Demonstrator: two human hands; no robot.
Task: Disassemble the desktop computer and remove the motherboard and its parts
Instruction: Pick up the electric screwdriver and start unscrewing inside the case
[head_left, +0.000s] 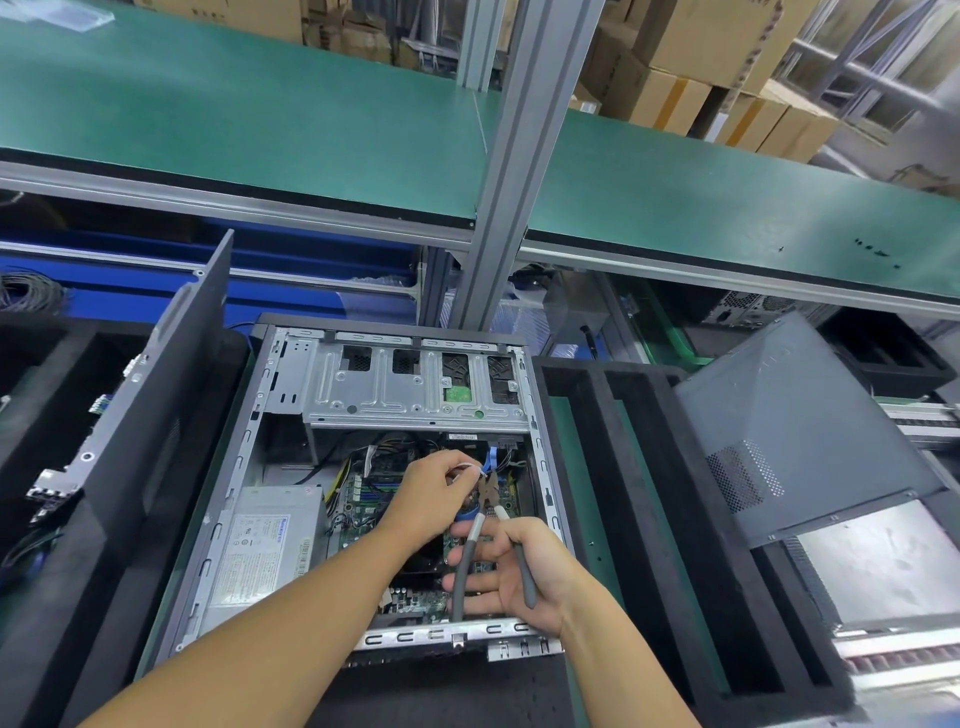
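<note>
Perhaps rubbery grey pliers (470, 551); thin tie (471, 466)

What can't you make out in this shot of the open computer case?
Head view only:
- What the pliers bite: left hand covers it.
- The white piece it pinches: too small to name.
- Power supply label text: too small.
- Motherboard middle: right hand covers it.
</note>
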